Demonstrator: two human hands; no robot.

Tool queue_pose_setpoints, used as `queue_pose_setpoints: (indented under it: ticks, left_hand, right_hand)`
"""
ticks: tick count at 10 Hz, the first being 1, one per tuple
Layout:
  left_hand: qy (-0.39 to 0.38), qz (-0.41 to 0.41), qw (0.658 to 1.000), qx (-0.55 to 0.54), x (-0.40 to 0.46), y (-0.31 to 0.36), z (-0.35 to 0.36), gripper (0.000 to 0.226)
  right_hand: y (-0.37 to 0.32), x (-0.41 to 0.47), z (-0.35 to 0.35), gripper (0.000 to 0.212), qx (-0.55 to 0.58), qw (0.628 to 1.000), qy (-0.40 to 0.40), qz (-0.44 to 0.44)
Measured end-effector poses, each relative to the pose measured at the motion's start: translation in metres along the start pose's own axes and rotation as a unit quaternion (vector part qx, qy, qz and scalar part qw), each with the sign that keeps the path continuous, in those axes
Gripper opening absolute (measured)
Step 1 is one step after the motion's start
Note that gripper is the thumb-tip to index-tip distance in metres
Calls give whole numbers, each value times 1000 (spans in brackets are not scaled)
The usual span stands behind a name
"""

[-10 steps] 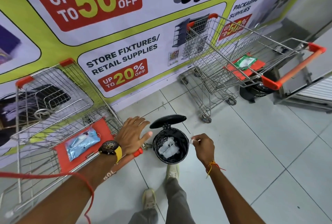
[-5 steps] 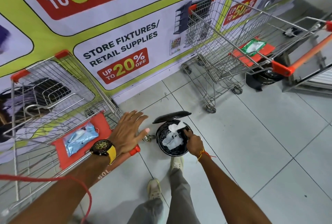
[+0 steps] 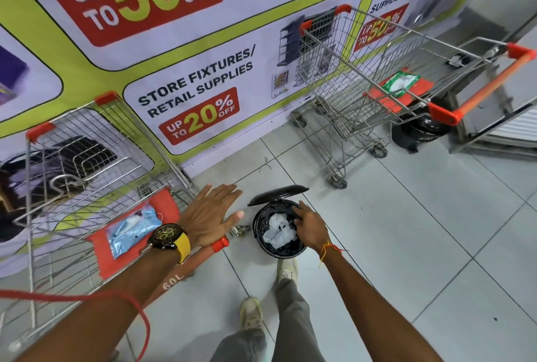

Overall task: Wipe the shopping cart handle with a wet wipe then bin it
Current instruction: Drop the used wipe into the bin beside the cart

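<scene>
A small black pedal bin [image 3: 286, 252] stands on the tiled floor with its lid [image 3: 277, 194] raised. Crumpled white wipes [image 3: 277, 232] lie inside it. My right hand [image 3: 309, 225] hangs over the bin's right rim, fingers pointing down into the mouth with nothing visible between them. My left hand [image 3: 212, 213] lies flat and open on the red end cap [image 3: 220, 244] of the left cart's orange handle [image 3: 200, 257]. A blue wipes pack [image 3: 133, 228] rests on that cart's red seat flap [image 3: 100, 260].
A second wire cart [image 3: 363, 71] stands at the right by the banner wall, with a green wipes pack [image 3: 401, 82], an orange handle [image 3: 491, 82] and another black bin [image 3: 424, 126] beneath. My shoe [image 3: 287, 270] is at the bin's base, the other shoe [image 3: 251, 313] behind.
My right hand went from beside the bin, pinching a wipe, down to the bin's mouth. The wipe now lies among those in the bin. My left hand stayed on the handle.
</scene>
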State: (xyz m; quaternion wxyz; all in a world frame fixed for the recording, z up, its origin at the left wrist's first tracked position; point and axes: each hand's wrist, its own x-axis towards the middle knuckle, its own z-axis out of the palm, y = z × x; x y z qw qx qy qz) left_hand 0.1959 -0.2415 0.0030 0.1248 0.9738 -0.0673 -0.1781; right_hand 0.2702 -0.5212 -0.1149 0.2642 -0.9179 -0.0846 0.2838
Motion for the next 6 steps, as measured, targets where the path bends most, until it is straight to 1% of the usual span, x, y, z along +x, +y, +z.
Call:
queue_pose_setpoints:
  ticks: [1, 2, 3, 4, 5, 6]
  left_hand:
    - [25, -3, 1000, -10, -5, 4, -14, 95]
    - [62, -18, 998, -7, -15, 7, -34, 94]
    - [109, -48, 993, 10, -23, 4, -63, 88]
    - [159, -73, 984, 30, -41, 3, -100, 86]
    - [230, -98, 968, 33, -68, 1, -139, 82]
    - [312, -140, 938, 61, -108, 4, -184, 79]
  right_hand:
    - [-35, -8, -17, 47, -37, 997, 39, -62]
    - [-73, -15, -37, 50, -69, 987, 81, -117]
    - [-118, -22, -63, 52, -93, 974, 126, -164]
    - [-169, -38, -94, 55, -121, 956, 161, -215]
    - [-225, -53, -126, 57, -133, 933, 191, -276]
    - [-280, -78, -157, 58, -133, 892, 248, -355]
